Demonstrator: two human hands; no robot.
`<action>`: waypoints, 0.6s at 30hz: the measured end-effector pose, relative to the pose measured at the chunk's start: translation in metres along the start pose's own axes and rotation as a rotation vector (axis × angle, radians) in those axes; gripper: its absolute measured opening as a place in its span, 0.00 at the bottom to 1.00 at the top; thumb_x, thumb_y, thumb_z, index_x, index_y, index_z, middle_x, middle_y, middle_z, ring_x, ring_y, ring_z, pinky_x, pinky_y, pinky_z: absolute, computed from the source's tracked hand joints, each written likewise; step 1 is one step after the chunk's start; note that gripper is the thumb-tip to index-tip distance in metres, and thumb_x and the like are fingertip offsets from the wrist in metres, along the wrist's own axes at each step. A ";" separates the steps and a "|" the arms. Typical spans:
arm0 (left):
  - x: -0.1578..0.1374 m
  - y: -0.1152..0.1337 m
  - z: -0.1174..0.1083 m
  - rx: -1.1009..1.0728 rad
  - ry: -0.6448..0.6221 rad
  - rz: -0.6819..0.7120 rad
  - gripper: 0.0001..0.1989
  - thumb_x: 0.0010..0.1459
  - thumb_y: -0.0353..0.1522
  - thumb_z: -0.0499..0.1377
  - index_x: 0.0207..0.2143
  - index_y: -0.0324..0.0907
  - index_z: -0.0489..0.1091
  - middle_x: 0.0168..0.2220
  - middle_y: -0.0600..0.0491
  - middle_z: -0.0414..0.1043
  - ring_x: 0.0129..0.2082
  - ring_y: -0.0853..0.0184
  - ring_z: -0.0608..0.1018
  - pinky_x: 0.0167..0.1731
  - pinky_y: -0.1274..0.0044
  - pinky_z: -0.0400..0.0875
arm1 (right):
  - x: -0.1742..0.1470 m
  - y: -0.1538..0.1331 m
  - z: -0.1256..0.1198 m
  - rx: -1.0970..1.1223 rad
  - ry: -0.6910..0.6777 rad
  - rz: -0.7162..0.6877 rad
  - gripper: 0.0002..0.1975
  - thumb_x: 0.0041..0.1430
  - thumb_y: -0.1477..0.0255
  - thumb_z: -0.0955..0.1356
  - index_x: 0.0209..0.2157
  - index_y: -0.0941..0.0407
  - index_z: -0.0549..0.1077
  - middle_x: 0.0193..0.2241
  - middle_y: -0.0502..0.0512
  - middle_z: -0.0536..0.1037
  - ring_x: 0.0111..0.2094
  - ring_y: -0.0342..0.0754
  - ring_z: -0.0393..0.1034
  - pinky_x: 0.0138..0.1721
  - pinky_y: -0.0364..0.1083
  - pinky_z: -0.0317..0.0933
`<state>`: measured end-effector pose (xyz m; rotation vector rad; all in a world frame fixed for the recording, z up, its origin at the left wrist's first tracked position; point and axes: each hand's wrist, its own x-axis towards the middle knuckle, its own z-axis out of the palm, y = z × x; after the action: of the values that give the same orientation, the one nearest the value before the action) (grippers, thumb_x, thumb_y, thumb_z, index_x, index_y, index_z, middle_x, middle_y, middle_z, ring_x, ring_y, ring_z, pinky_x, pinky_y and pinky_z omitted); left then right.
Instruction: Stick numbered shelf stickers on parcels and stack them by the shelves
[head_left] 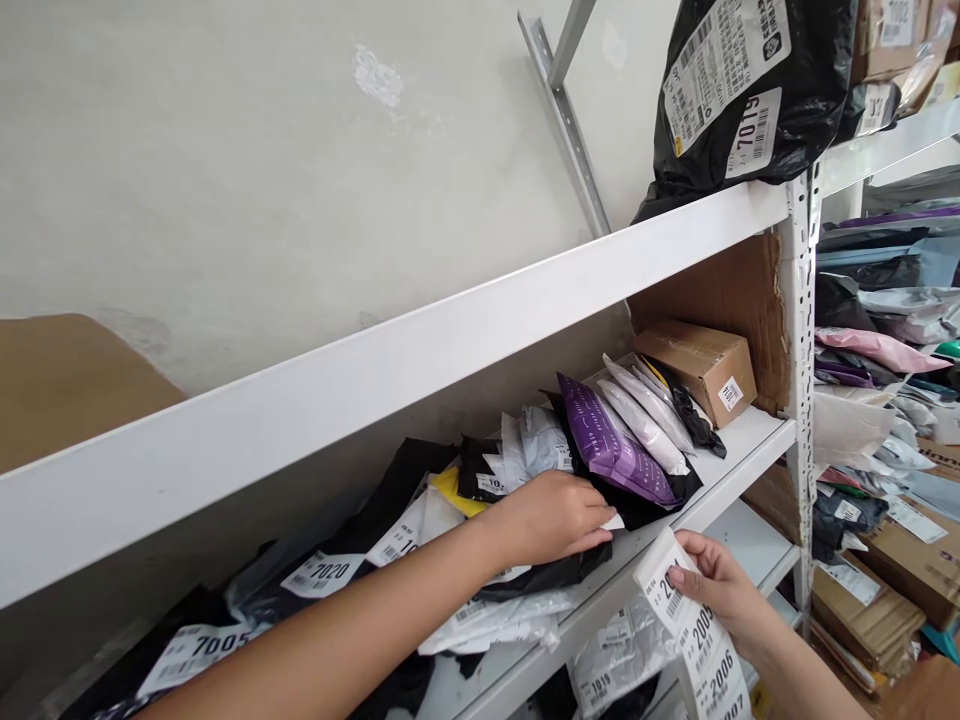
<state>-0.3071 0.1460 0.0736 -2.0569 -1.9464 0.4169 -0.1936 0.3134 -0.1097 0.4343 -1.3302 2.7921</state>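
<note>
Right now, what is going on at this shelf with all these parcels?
A person is working at a white metal shelf packed with mail bags. The left hand reaches onto the middle shelf and presses on a black parcel beside a purple parcel. The right hand pinches a strip of numbered labels in front of the shelf edge. A cardboard box sits at the far end, and a black bag marked 7019 lies on the shelf above.
</note>
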 end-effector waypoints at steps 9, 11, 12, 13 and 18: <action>0.002 0.003 0.009 0.128 0.000 0.029 0.10 0.63 0.25 0.54 0.30 0.42 0.73 0.25 0.54 0.74 0.26 0.68 0.74 0.24 0.76 0.64 | 0.004 0.003 -0.001 0.001 0.011 0.015 0.18 0.52 0.60 0.76 0.39 0.56 0.75 0.29 0.57 0.81 0.29 0.52 0.78 0.33 0.48 0.70; 0.005 0.006 0.009 0.156 0.008 0.033 0.08 0.62 0.27 0.56 0.29 0.41 0.72 0.24 0.55 0.73 0.25 0.67 0.73 0.22 0.75 0.62 | 0.004 0.004 -0.001 0.007 0.013 0.013 0.18 0.52 0.59 0.77 0.39 0.57 0.75 0.29 0.57 0.81 0.29 0.51 0.78 0.34 0.47 0.70; 0.006 0.008 0.010 0.175 0.004 0.043 0.08 0.61 0.26 0.57 0.28 0.41 0.71 0.24 0.55 0.72 0.24 0.67 0.72 0.21 0.75 0.61 | 0.004 0.005 0.000 0.012 0.014 0.012 0.19 0.51 0.59 0.77 0.39 0.57 0.75 0.29 0.56 0.81 0.28 0.50 0.77 0.33 0.47 0.70; 0.007 0.009 0.012 0.196 -0.002 0.059 0.08 0.59 0.25 0.57 0.26 0.40 0.70 0.23 0.55 0.72 0.23 0.67 0.72 0.20 0.74 0.60 | 0.004 0.005 0.000 0.015 0.018 0.013 0.19 0.51 0.59 0.77 0.38 0.57 0.75 0.28 0.56 0.81 0.28 0.50 0.77 0.33 0.46 0.69; 0.010 0.016 0.012 0.300 0.005 0.127 0.10 0.58 0.21 0.57 0.25 0.39 0.69 0.22 0.54 0.70 0.23 0.66 0.70 0.19 0.72 0.59 | 0.002 -0.001 0.005 0.014 0.055 -0.016 0.18 0.48 0.59 0.78 0.34 0.56 0.75 0.27 0.53 0.79 0.28 0.47 0.74 0.33 0.44 0.67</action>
<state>-0.2966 0.1548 0.0557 -1.9868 -1.6389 0.6848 -0.1944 0.3105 -0.1052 0.3640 -1.2907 2.7810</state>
